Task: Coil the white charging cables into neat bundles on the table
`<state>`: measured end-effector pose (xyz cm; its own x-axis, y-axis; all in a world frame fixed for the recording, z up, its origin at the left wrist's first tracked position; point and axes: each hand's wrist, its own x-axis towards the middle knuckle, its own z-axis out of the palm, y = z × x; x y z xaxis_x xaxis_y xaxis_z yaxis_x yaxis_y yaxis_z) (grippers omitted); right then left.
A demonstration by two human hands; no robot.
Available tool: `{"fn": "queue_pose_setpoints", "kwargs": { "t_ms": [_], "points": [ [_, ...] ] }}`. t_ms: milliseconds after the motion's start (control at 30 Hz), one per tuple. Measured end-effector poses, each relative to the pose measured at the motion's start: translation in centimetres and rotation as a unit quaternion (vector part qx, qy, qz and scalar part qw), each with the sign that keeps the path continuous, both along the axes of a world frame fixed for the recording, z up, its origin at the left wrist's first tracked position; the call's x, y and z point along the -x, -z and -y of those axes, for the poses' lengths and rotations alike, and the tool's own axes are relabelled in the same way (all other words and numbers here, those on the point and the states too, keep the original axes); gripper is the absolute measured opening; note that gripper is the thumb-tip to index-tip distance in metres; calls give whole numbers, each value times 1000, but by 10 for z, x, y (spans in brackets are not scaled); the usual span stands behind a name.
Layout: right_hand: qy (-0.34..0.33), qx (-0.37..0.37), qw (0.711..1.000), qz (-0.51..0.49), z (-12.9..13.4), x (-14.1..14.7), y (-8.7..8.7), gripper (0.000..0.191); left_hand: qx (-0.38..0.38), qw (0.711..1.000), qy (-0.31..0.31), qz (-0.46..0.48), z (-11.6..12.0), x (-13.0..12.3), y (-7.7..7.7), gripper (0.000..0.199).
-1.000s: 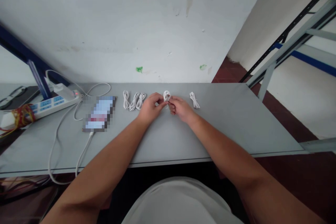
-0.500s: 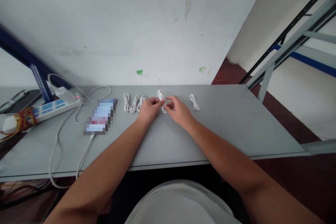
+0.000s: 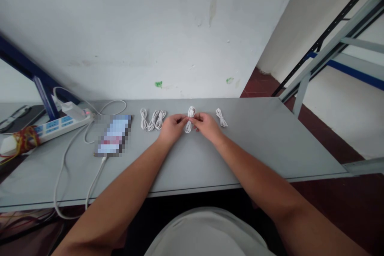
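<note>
Closing in since the earlier frame, the right hand joined the left hand, thumbs and fingertips pinching the middle of one coiled white cable, right of the smartphone; three similar coils lay nearer it.

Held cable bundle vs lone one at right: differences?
The held cable bundle is pinched by the left hand and right hand; the lone cable bundle lies untouched on the table. In view, the held bundle's top leans slightly right, the lone bundle's left. Both are white, gathered cable.
</note>
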<state>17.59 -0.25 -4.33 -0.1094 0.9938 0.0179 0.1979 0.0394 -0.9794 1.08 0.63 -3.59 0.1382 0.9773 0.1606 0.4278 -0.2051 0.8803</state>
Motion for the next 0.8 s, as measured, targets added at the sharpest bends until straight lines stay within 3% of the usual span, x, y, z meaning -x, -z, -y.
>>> {"fn": "queue_pose_setpoints", "kwargs": {
  "t_ms": [167, 333, 433, 533, 667, 800],
  "points": [
    [9, -16, 1000, 5, -1, -3, -4, 26, 6, 999, 1, -44, 0, 0, 1, 39],
    [23, -29, 998, 52, -2, -10, -9, 27, -71, 991, 44, -102, 1, -1, 0, 29],
    [73, -45, 988, 129, -3, -21, -14, 25, -114, 982, 34, -147, 1, 3, -4, 28],
    [122, -58, 955, 264, -6, -34, -17, 19, -152, 963, 8, -221, -1, 11, -9, 30],
    [168, -81, 877, 442, -12, -47, -14, 13, -170, 927, -62, -328, -7, 25, -13, 31],
    [184, -80, 821, 535, -18, -54, -11, 15, -111, 875, -157, -444, -13, 40, -13, 35]
  ]
}}
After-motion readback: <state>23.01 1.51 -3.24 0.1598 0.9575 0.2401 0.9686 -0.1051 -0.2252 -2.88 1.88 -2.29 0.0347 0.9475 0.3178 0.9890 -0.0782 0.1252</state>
